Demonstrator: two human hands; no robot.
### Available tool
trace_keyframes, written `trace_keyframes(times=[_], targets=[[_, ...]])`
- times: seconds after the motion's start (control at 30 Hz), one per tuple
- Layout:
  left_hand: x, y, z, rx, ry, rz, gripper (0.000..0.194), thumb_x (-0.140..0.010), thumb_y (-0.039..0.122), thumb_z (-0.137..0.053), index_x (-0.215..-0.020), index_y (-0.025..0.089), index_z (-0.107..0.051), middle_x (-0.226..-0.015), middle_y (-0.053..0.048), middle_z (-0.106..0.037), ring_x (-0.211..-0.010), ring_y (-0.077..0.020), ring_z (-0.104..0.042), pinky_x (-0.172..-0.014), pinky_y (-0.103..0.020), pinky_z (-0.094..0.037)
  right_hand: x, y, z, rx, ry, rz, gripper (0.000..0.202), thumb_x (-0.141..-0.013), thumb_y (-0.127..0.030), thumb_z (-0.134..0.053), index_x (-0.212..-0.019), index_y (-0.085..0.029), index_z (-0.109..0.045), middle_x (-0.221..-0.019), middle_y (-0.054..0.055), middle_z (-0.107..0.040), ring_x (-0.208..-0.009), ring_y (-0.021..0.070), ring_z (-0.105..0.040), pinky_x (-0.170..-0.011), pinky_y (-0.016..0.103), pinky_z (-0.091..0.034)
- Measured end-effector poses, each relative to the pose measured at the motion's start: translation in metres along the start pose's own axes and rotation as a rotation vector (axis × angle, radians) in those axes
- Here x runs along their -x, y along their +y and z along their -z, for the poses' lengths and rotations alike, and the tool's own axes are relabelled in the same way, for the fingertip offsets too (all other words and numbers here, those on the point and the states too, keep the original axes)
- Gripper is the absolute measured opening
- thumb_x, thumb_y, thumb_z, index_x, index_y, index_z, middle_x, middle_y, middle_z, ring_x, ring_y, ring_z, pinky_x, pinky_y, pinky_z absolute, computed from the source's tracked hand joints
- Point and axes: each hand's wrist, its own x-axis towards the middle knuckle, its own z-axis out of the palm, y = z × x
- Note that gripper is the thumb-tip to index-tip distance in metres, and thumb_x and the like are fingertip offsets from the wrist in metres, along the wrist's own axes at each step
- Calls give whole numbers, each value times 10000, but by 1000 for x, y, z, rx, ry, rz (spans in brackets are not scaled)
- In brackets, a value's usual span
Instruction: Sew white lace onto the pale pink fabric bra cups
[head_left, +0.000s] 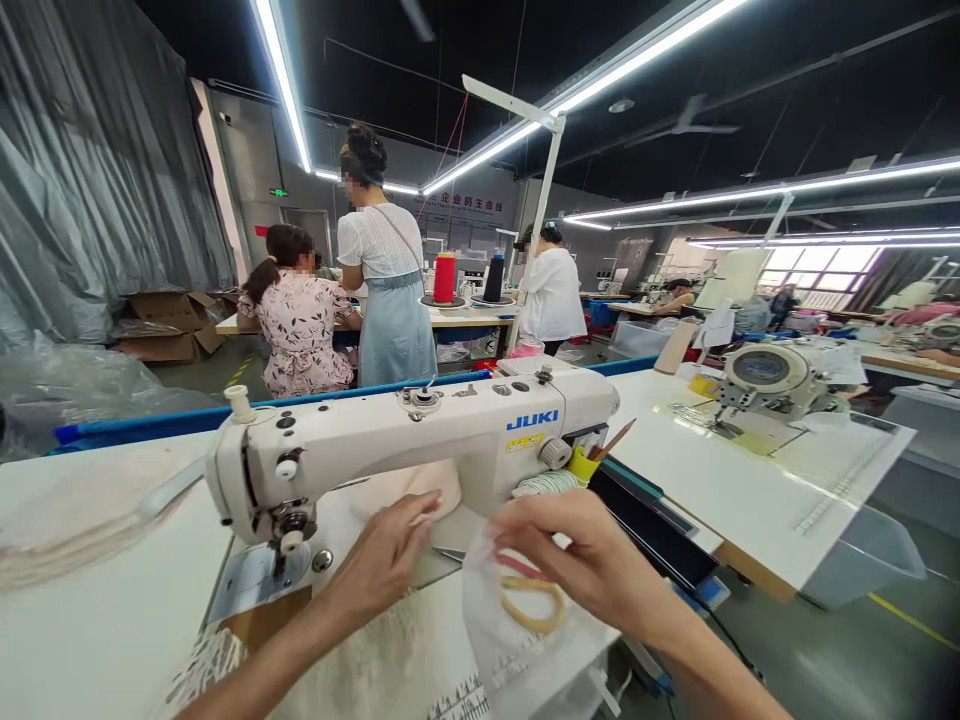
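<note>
Under the arm of a white sewing machine (420, 430), my left hand (394, 545) reaches forward with its fingers stretched out. Its fingertips are at a pale pink fabric piece (448, 488) on the machine bed. My right hand (574, 540) is closed on the top of a clear plastic bag (484, 625), to the right of the machine bed. A tan band (534, 622) and something red show in the bag. The metal tip of a tool (448, 554) lies between my hands; the rest of it is hidden.
Stacked pale fabric (67, 520) lies on the left tabletop. A yellow holder (583, 463) with pencils stands behind my right hand. Another sewing machine (772, 380) is at the right, above a clear plastic bin (870, 555). Several people work beyond the table, near red thread (445, 278).
</note>
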Motion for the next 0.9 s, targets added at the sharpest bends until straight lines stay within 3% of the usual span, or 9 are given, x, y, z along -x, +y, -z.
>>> trace_keyframes(times=[0.07,0.1,0.13,0.23,0.3,0.4,0.57,0.7,0.9], targets=[[16,34,6,358,-52,51,476,-949,415,-257,-1341,199,-422,-1099,-94,-649,-1019,-213,-590,-877,-319,-452,-5,-6,-10,-42,-118,-8,246,-920,-293,-478,-819,-201,-682,-594,-16,-594,-469,83,-433,-508,204,-325],[25,50,9,508,-99,70,518,-901,478,-394,-1332,193,-430,-1016,-75,-664,-939,-209,-607,-811,-290,-474,-7,-8,-18,-73,-127,-25,243,-920,-306,-477,-819,-196,-668,-574,-28,-568,-465,77,-410,-507,198,-320],[34,63,11,542,-114,112,531,-828,502,-530,-1242,170,-523,-844,-43,-669,-776,-186,-612,-683,-242,-481,-8,-10,-27,-120,-110,-55,222,-915,-321,-484,-839,-192,-647,-552,-42,-536,-465,75,-396,-504,193,-315],[68,83,21,490,-28,290,381,-768,515,-599,-795,141,-672,-456,53,-475,-423,-95,-408,-428,-187,-327,-3,-19,-54,-301,-93,-148,239,-821,-406,-610,-914,-189,-574,-556,-70,-484,-510,84,-407,-499,184,-310],[95,82,28,458,87,364,406,-808,512,-542,-615,164,-620,-392,58,-433,-399,-91,-370,-446,-196,-318,6,-26,-70,-419,-227,-176,300,-761,-454,-660,-843,-177,-581,-594,-52,-520,-558,96,-451,-529,191,-340],[142,68,34,470,225,460,456,-802,516,-551,-488,185,-557,-436,16,-531,-547,-136,-490,-581,-207,-383,22,-39,-95,-569,-336,-282,339,-794,-464,-615,-663,-154,-575,-573,-19,-552,-564,102,-484,-567,207,-375],[208,41,24,599,253,556,441,-733,576,-611,-589,160,-614,-554,16,-561,-554,-119,-442,-523,-196,-337,43,-56,-139,-738,-368,-499,310,-833,-459,-551,-719,-174,-503,-463,-79,-458,-340,47,-312,-373,174,-233],[232,34,21,699,257,632,434,-723,586,-624,-678,154,-634,-487,26,-553,-506,-110,-461,-532,-199,-368,49,-55,-161,-670,-382,-467,298,-851,-438,-535,-720,-173,-497,-430,-90,-385,-374,50,-268,-381,177,-182],[246,33,24,816,151,677,484,-750,625,-569,-823,148,-604,-573,-17,-662,-504,-139,-561,-551,-240,-443,57,-43,-167,-645,-438,-477,294,-845,-439,-562,-764,-161,-507,-443,-95,-338,-418,53,-271,-416,182,-177]])
